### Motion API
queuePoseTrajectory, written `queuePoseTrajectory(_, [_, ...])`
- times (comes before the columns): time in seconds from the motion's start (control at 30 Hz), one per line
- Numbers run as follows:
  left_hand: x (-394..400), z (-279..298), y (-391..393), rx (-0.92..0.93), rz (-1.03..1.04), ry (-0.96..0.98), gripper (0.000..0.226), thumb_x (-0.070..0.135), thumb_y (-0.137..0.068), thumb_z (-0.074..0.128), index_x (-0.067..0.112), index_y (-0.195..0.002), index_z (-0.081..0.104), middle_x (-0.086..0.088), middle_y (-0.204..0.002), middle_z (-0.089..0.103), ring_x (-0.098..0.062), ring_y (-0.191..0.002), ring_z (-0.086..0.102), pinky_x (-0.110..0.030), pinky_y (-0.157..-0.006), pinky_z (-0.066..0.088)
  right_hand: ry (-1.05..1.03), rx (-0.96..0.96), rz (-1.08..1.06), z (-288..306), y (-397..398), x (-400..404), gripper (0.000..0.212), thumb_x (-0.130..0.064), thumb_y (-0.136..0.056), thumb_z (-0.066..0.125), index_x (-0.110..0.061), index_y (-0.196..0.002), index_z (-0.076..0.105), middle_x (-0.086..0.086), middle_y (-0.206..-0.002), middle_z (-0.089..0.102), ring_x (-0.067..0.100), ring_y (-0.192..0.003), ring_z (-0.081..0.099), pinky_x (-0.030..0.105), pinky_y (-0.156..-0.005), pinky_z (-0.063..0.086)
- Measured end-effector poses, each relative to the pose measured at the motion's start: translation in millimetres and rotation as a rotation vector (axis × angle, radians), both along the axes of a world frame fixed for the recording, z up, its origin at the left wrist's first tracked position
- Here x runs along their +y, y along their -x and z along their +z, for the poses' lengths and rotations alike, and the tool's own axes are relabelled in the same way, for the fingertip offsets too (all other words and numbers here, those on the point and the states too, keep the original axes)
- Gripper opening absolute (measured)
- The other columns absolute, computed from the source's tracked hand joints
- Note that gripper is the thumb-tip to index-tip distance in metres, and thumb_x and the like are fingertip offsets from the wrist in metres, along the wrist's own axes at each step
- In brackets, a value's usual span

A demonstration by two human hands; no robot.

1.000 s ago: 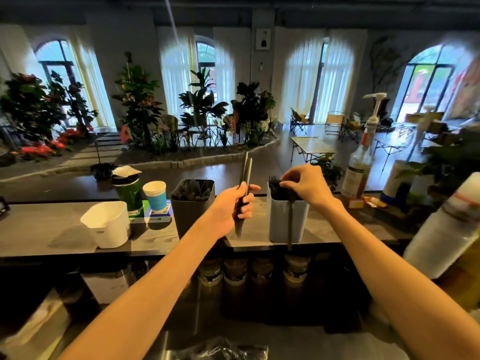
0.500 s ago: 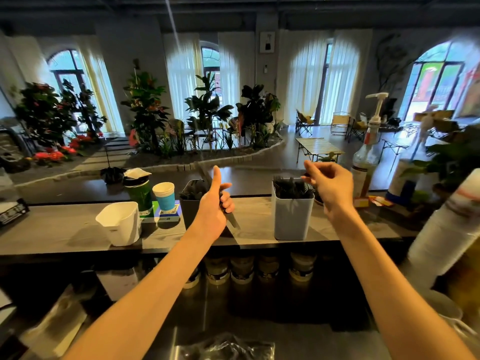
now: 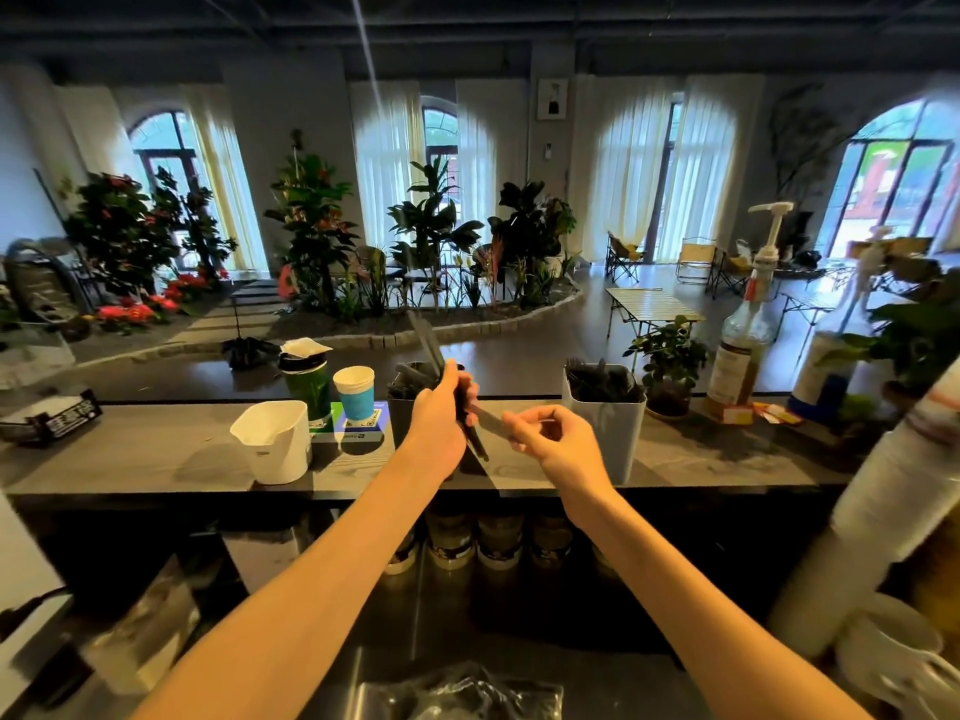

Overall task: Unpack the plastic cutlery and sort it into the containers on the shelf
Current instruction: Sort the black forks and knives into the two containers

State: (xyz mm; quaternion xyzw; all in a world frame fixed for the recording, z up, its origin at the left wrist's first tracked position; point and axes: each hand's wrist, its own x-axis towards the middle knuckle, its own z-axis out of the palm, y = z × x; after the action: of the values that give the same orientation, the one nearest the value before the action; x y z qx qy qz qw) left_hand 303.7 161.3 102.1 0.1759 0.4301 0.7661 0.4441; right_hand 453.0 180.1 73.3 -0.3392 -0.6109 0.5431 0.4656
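Cutlery pieces [image 3: 431, 345], dark and slender, stand in the left hand [image 3: 439, 415] with their long axis near upright, tops leaning a little to the left and rising above the rim of the dark container [image 3: 402, 407] behind; their lower ends poke out below the fist toward the right and down. Fingers of this hand are curled tight round the bundle. Right hand [image 3: 553, 441] sits just beside it, thumb and forefinger pinching the end of one grey piece [image 3: 491, 419] that lies nearly level, its long axis running left to right between the two hands; whether it is a knife or a handle is hard to make out through blur. Both hands hang over the grey shelf [image 3: 156, 449], between the dark container and the pale container [image 3: 608, 433], which is crammed with dark cutlery pointing up. Much of the dark container is hidden by the left hand. Left of it stand a blue paper cup [image 3: 354, 386], a green cup [image 3: 306, 379] and a white jug [image 3: 272, 441]; right of the pale container sit a small potted plant [image 3: 670, 356] and a pump bottle [image 3: 743, 330]. Bare shelf surface lies between the containers and along the front edge. At the bottom edge a crumpled plastic bag [image 3: 462, 693] is cut off.
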Motion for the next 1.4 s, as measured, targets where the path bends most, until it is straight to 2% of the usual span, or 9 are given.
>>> queuePoseTrajectory(0.13, [0.8,2.4,-1.2,-0.16,0.064,-0.099,0.045,0.039,-0.105,0.046,0.015,-0.067,0.045,0.002,-0.051,0.04,-0.015,-0.051,0.043,-0.028,-0.06,0.04,0.171,-0.142,0.17,5.7,18.3,-13.9,0.029,-0.037,-0.102,0.056,-0.011,-0.115,0.057,0.006,-0.109,0.069,0.019,-0.09,0.073,0.027,-0.071,0.062])
queuePoseTrajectory(0.23, [-2.6,1.5,-3.2,-0.119,0.075,-0.117,0.049,0.045,-0.103,0.047,0.017,-0.063,0.045,0.001,-0.054,0.05,-0.017,-0.057,0.048,-0.031,-0.064,0.045,0.232,-0.1,0.221,8.8,31.5,-23.2,0.036,-0.037,-0.108,0.042,-0.006,-0.12,0.055,0.006,-0.098,0.069,0.011,-0.072,0.07,0.02,-0.058,0.055])
queuePoseTrajectory(0.37, [-10.5,-5.7,10.0,0.049,0.095,-0.057,0.046,0.047,-0.102,0.047,0.02,-0.066,0.051,-0.004,-0.076,0.07,-0.017,-0.074,0.064,-0.034,-0.083,0.047,0.146,-0.075,0.126,5.8,36.9,-17.5,0.028,-0.028,-0.104,0.054,-0.005,-0.118,0.062,0.003,-0.082,0.064,0.006,-0.065,0.058,0.015,-0.058,0.049])
queuePoseTrajectory(0.5, [-21.0,-11.1,30.4,0.122,0.002,-0.085,0.034,0.043,-0.1,0.053,0.02,-0.08,0.067,-0.004,-0.097,0.077,-0.016,-0.093,0.068,-0.029,-0.076,0.046,0.068,0.023,0.088,16.2,39.9,-5.3,0.02,-0.017,-0.097,0.066,0.0,-0.109,0.067,0.008,-0.082,0.068,0.004,-0.062,0.063,0.015,-0.06,0.052])
queuePoseTrajectory(0.63, [-29.0,0.5,65.0,0.052,0.147,-0.069,0.021,0.03,-0.094,0.067,0.011,-0.101,0.062,-0.011,-0.102,0.075,-0.014,-0.074,0.069,-0.02,-0.05,0.046,-0.129,-0.068,-0.021,30.4,42.0,17.8,0.015,-0.014,-0.094,0.071,-0.001,-0.1,0.07,0.014,-0.085,0.073,0.009,-0.062,0.068,0.02,-0.06,0.055])
queuePoseTrajectory(0.73, [-28.2,5.5,90.7,0.175,0.323,0.019,0.022,0.022,-0.098,0.064,0.01,-0.115,0.055,-0.012,-0.103,0.072,-0.016,-0.074,0.072,-0.019,-0.048,0.052,-0.289,-0.163,-0.065,46.0,44.4,29.5,0.011,-0.018,-0.094,0.072,-0.008,-0.097,0.071,0.004,-0.077,0.073,0.002,-0.058,0.067,0.016,-0.058,0.053])
queuePoseTrajectory(0.97, [5.6,19.4,100.7,0.247,0.167,0.13,0.026,0.018,-0.11,0.035,0.002,-0.1,0.054,-0.016,-0.08,0.065,-0.021,-0.056,0.068,-0.025,-0.052,0.058,-0.414,-0.163,-0.058,74.8,78.2,41.4,0.013,-0.015,-0.099,0.064,-0.007,-0.105,0.057,0.006,-0.088,0.07,-0.001,-0.059,0.066,0.015,-0.061,0.054])
queuePoseTrajectory(1.23, [16.5,16.9,142.6,0.815,0.234,0.202,0.027,0.013,-0.106,0.043,0.004,-0.108,0.068,-0.007,-0.096,0.068,-0.012,-0.077,0.061,-0.022,-0.067,0.051,-0.824,-0.535,-0.151,139.1,89.6,81.1,0.015,-0.012,-0.098,0.065,-0.002,-0.104,0.056,0.001,-0.088,0.062,0.012,-0.075,0.057,0.018,-0.063,0.049])
queuePoseTrajectory(1.4, [24.0,11.9,143.7,1.03,0.113,0.262,0.024,0.013,-0.104,0.047,0.013,-0.106,0.071,-0.007,-0.107,0.072,-0.022,-0.095,0.065,-0.038,-0.082,0.057,-0.791,-0.911,0.026,109.6,139.3,108.2,0.016,-0.02,-0.102,0.059,-0.009,-0.096,0.049,0.016,-0.098,0.063,0.03,-0.084,0.06,0.047,-0.076,0.053])
